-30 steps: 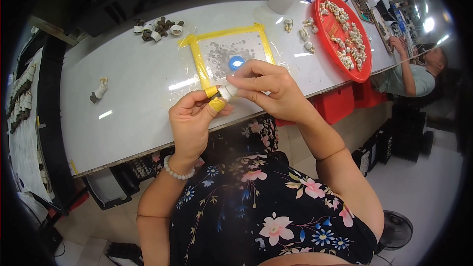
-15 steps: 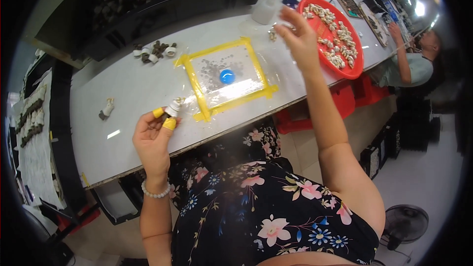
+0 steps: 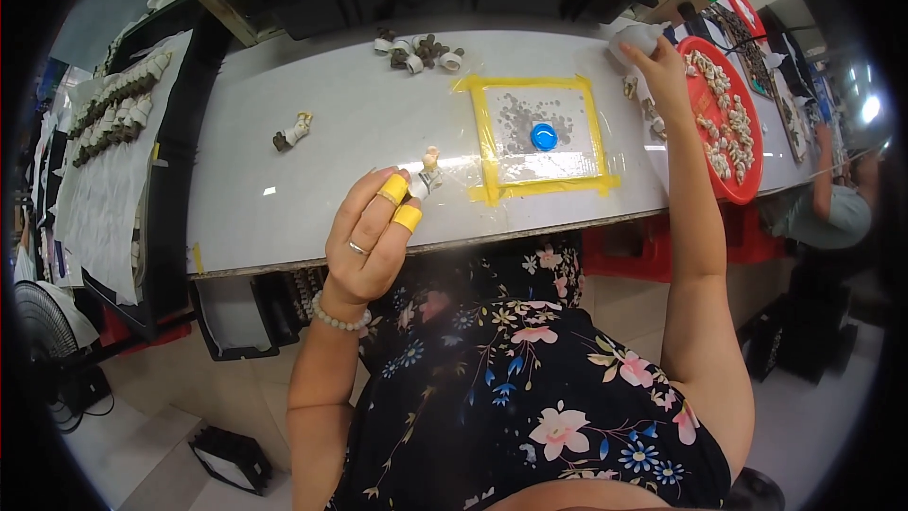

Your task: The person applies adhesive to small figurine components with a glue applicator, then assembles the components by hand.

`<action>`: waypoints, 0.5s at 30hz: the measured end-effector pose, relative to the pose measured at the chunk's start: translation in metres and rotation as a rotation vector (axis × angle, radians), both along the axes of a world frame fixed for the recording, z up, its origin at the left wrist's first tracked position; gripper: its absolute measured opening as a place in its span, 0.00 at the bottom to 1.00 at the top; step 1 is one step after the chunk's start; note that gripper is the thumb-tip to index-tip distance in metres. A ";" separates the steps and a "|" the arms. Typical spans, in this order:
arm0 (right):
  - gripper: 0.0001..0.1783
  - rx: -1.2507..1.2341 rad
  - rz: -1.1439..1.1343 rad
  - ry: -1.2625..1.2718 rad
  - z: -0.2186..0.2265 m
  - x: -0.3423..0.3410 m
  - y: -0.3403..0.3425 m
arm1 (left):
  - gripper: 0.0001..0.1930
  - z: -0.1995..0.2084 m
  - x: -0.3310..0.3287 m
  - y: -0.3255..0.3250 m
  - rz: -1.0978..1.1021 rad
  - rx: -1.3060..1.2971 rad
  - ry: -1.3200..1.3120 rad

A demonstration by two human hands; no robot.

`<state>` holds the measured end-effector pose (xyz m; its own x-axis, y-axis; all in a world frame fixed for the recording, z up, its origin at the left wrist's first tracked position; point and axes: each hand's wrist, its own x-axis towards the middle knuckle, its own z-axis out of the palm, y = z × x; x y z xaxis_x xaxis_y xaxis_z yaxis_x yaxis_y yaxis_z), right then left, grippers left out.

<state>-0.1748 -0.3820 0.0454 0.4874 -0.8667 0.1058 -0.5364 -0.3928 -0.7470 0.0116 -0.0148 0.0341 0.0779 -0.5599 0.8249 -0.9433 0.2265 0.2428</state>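
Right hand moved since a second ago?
Yes: right hand went rightward and away from the body, past the yellow-taped sheet, to the white container near the red tray.

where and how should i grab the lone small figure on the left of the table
The small figure is probably best pinched across its white middle, coming from above: it lies slantwise on the table, dark end toward the left, leaving both long sides exposed.

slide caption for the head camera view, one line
Left hand holds a small figure; right hand is at a pale container beside a red tray of small pieces.
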 end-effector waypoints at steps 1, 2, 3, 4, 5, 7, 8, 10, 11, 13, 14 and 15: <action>0.23 0.039 0.066 -0.166 -0.003 -0.007 0.003 | 0.13 0.000 0.001 0.000 -0.004 -0.001 0.004; 0.22 0.078 0.132 -0.332 -0.005 -0.013 0.006 | 0.12 -0.001 0.001 -0.001 -0.006 -0.017 -0.017; 0.22 0.076 0.128 -0.328 -0.004 -0.022 0.013 | 0.12 -0.002 0.001 -0.002 -0.008 -0.032 -0.037; 0.21 0.169 0.191 -0.335 0.001 -0.028 0.026 | 0.12 -0.003 0.001 -0.003 -0.013 -0.033 -0.034; 0.21 0.261 0.254 -0.340 0.005 -0.036 0.037 | 0.12 -0.004 0.001 -0.004 -0.015 -0.031 -0.033; 0.21 0.252 0.284 -0.221 0.009 -0.054 0.052 | 0.12 -0.006 0.000 -0.006 -0.032 -0.034 -0.027; 0.22 0.256 0.325 -0.109 0.013 -0.058 0.064 | 0.12 -0.007 -0.001 -0.006 -0.031 -0.027 -0.019; 0.23 0.258 0.350 0.008 0.022 -0.062 0.078 | 0.12 -0.008 -0.003 -0.007 -0.045 -0.025 -0.005; 0.23 0.068 0.430 0.157 0.026 -0.064 0.083 | 0.12 -0.008 -0.004 -0.008 -0.041 0.002 0.003; 0.24 -0.127 0.488 0.318 0.034 -0.062 0.091 | 0.13 -0.009 -0.005 -0.008 -0.055 0.018 0.018; 0.25 -0.148 0.535 0.406 0.037 -0.058 0.094 | 0.14 -0.010 -0.006 -0.009 -0.041 0.014 0.034; 0.26 -0.167 0.582 0.495 0.041 -0.054 0.097 | 0.15 -0.011 -0.007 -0.009 -0.026 0.011 0.051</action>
